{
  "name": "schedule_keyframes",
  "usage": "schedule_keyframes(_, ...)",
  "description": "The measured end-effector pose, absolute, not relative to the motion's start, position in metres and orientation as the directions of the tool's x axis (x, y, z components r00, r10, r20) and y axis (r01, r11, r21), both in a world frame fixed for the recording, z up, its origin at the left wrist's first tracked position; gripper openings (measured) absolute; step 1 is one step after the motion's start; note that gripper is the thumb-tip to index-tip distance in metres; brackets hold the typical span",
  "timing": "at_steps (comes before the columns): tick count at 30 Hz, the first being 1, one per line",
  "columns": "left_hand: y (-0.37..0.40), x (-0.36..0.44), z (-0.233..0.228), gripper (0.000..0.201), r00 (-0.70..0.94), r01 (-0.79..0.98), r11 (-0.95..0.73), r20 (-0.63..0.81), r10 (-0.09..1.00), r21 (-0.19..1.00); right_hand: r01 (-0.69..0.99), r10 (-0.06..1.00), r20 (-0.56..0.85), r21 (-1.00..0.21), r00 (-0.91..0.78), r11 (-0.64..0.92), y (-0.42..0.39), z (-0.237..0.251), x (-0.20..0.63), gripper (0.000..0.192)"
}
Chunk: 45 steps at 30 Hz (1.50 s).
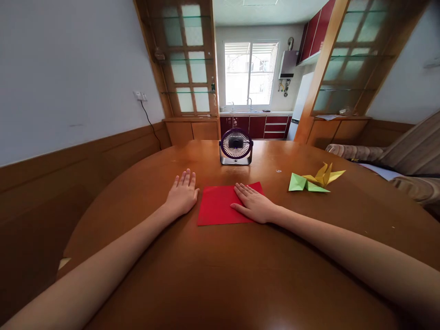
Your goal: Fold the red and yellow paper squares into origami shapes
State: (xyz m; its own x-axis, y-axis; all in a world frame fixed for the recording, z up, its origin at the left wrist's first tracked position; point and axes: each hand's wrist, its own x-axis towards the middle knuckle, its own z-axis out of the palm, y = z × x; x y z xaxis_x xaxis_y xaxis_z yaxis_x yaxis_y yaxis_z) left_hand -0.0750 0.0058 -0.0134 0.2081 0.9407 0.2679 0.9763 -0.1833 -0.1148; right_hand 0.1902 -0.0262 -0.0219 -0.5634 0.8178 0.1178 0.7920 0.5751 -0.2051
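Observation:
A sheet of red paper (218, 206) lies flat on the wooden table (220, 275) in front of me. On its right part rests my right hand (252, 203), palm down with the fingers stretched out and the thumb apart. Just left of the sheet, my left hand (183, 192) lies flat on the tabletop, fingers spread, holding nothing. Its thumb is close to the paper's left edge but does not cover it.
Behind the paper stands a small purple desk fan (235, 145). To the right sit a yellow folded paper crane (325, 175) and a green folded paper piece (299, 182), touching or overlapping. A striped seat (412, 151) is beyond the table's right edge.

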Motion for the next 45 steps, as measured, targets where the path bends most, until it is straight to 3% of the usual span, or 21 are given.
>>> schedule_keyframes(4,-0.009,-0.048,-0.009,0.063,0.399,0.914,-0.396,0.375,0.837,-0.090,0.778,0.802,0.149,-0.196,-0.579,0.598,-0.025,-0.026,0.191,0.088)
schedule_keyframes(9,-0.025,-0.014,-0.013,0.058,0.558,0.810,-0.587,0.311,0.770,0.001,0.776,0.797,0.155,-0.185,-0.583,0.603,-0.024,-0.029,0.191,0.087)
schedule_keyframes(12,-0.020,-0.010,-0.021,0.059,0.562,0.815,-0.574,0.134,0.816,0.076,0.779,0.801,0.141,-0.189,-0.582,0.599,-0.025,-0.027,0.191,0.089)
schedule_keyframes(14,-0.015,-0.012,-0.026,0.061,0.537,0.834,-0.544,0.092,0.839,0.095,0.776,0.801,0.145,-0.200,-0.581,0.599,-0.025,-0.026,0.190,0.090)
schedule_keyframes(24,-0.015,-0.024,-0.027,0.086,0.392,0.914,-0.401,0.106,0.914,0.070,0.821,0.851,0.154,-0.225,-0.502,0.525,-0.021,-0.027,0.214,0.098)
schedule_keyframes(37,-0.014,-0.022,-0.020,0.088,0.410,0.910,-0.412,0.054,0.911,0.040,0.857,0.883,0.146,-0.214,-0.447,0.469,-0.024,-0.025,0.227,0.099)
schedule_keyframes(41,-0.012,-0.024,-0.021,0.086,0.415,0.907,-0.419,0.075,0.907,0.038,0.810,0.825,0.248,-0.187,-0.508,0.555,-0.029,-0.020,0.227,0.087)
schedule_keyframes(45,-0.023,-0.022,-0.012,0.072,0.488,0.866,-0.500,0.250,0.836,-0.016,0.686,0.695,0.350,-0.172,-0.628,0.707,-0.030,-0.016,0.227,0.060)
